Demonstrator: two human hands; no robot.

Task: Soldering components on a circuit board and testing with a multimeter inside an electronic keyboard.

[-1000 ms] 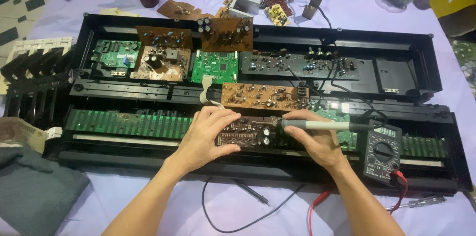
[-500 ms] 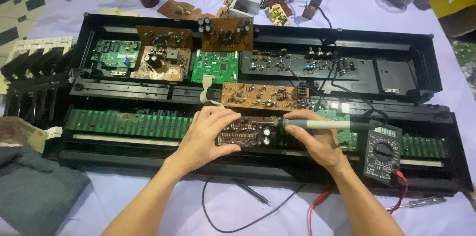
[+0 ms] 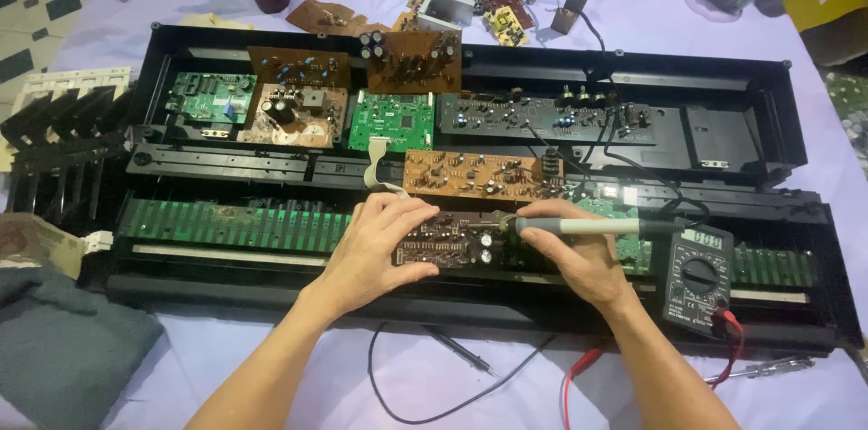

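A: What do we have in our hands?

B: Our left hand (image 3: 375, 245) is curled over the left end of a small dark circuit board (image 3: 448, 243), fingers bent around its top edge and thumb below, so we grip it. Our right hand (image 3: 579, 254) is closed around the grey handle of a soldering iron (image 3: 579, 226), which lies nearly level with its tip pointing left, at the board's upper right corner.

A: And where does that board sit?

B: We hold it over the front rail of the opened black keyboard case (image 3: 633, 64), just in front of the long green contact strip (image 3: 235, 224). Just behind our hands lies a brown circuit board (image 3: 479, 175).

A: What else is near us?

B: A multimeter (image 3: 698, 274) rests on the case just right of our right hand, with its red lead (image 3: 579, 371) trailing onto the purple-covered worktop (image 3: 506, 385). A black probe (image 3: 461, 351) lies on that cloth between our forearms. Further back in the case we see a green board (image 3: 393, 121) and more brown ones. A folded grey cloth (image 3: 63, 349) sits at the far left.
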